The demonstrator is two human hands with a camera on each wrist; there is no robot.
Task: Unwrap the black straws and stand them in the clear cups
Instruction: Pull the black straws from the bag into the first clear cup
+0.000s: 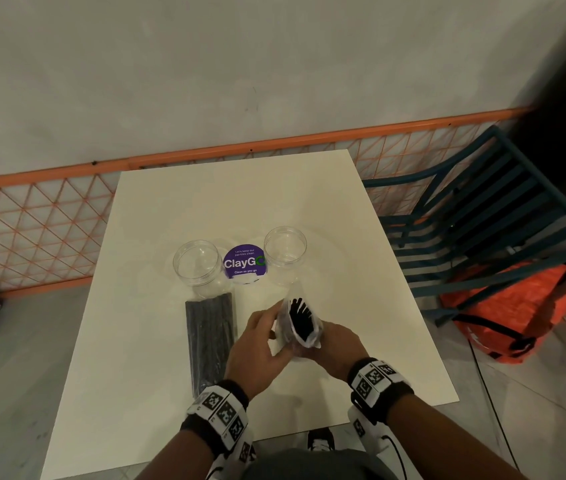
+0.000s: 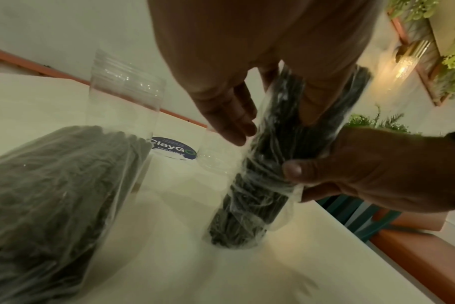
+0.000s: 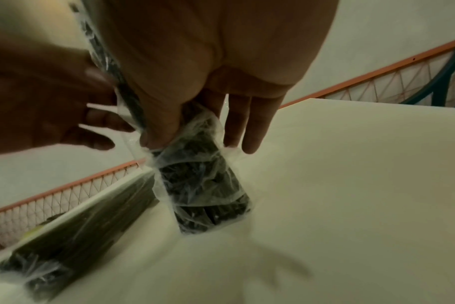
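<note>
On the white bench (image 1: 157, 209), a wrapped straw bundle (image 1: 209, 341) lies flat at left, below a clear cup (image 1: 198, 263). The left hand (image 1: 257, 348) and right hand (image 1: 335, 344) both grip an upright straw pack (image 1: 300, 322), base touching the bench. A second clear cup (image 1: 285, 251) stands beyond.

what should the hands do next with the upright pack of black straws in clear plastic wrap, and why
Probably peel the wrap down off the straw tops. The upright pack of black straws in clear plastic wrap stands on the white table, open at its top, held by the right hand and left hand; both clear plastic cups are empty.
</note>
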